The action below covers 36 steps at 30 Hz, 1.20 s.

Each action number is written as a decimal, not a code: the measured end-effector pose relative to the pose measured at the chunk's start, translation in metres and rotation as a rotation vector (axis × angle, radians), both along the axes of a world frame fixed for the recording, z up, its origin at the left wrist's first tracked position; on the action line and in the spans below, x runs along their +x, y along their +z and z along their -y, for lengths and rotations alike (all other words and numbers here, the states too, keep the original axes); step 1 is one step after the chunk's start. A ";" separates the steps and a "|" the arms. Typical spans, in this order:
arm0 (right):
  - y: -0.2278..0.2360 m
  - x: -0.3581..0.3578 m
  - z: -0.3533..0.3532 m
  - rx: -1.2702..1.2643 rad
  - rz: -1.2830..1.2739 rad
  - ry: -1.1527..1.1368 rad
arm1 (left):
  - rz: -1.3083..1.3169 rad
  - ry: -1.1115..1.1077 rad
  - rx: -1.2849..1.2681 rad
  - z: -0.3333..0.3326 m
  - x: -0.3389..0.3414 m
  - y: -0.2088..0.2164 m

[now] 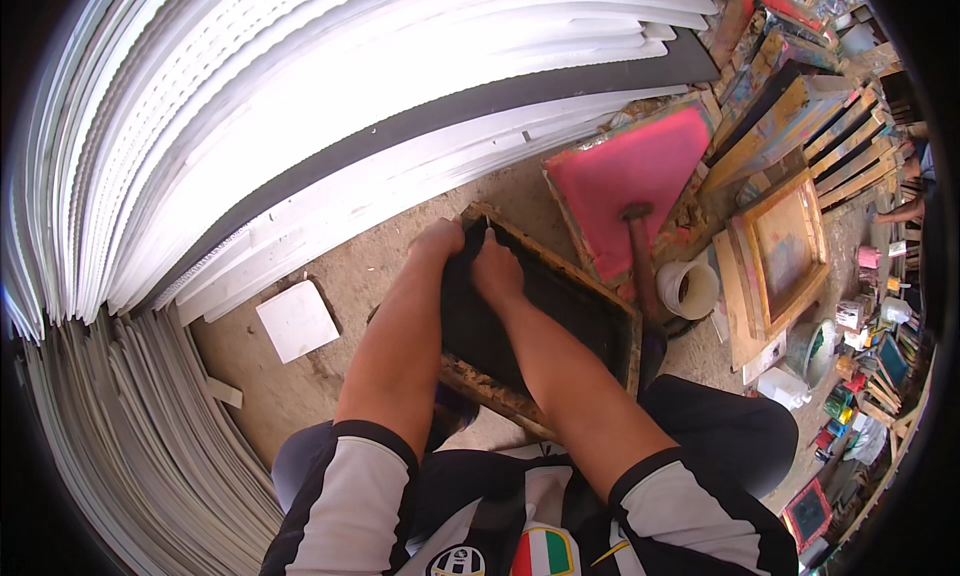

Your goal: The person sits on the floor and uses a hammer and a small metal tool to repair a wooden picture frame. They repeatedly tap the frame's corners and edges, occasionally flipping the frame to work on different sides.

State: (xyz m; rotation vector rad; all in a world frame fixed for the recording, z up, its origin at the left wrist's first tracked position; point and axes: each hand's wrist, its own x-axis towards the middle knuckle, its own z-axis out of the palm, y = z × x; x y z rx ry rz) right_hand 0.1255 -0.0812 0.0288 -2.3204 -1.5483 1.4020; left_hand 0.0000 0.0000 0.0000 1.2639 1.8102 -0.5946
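Note:
A wooden frame (590, 276) with a dark, black inner face (560, 301) rests tilted across my lap. My left hand (437, 238) is closed at its far left corner, fingers over the edge. Just right of it, my right hand (497, 272) is closed above the dark face near the same corner. A thin pale tip shows at its fingers; what it belongs to is hidden. Right of the frame, a hammer (640, 246) stands head up in front of a pink panel (640, 181), its handle beside my knee.
Stacked white sheets (330, 166) wall off the far left side. A white square piece (298, 321) lies on the floor. To the right are a white bucket (688, 288), a bare wooden frame (785, 254), leaning frames (790, 126) and cluttered containers. Another person's arm (905, 211) shows at far right.

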 end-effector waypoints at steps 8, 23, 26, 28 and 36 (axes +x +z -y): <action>-0.010 0.004 0.024 0.096 0.087 0.177 | -0.039 0.009 0.034 0.007 -0.026 0.012; 0.033 -0.011 -0.034 -0.002 -0.028 -0.088 | 0.038 -0.048 0.030 0.002 -0.019 -0.061; 0.023 -0.013 -0.014 0.054 -0.025 -0.077 | 0.047 -0.073 0.023 0.004 -0.016 -0.058; 0.024 -0.011 -0.003 0.060 0.019 -0.081 | 0.031 -0.021 0.031 0.003 -0.001 -0.028; -0.043 0.017 -0.023 0.190 -0.206 -0.136 | 0.121 -0.264 0.045 0.003 -0.014 -0.023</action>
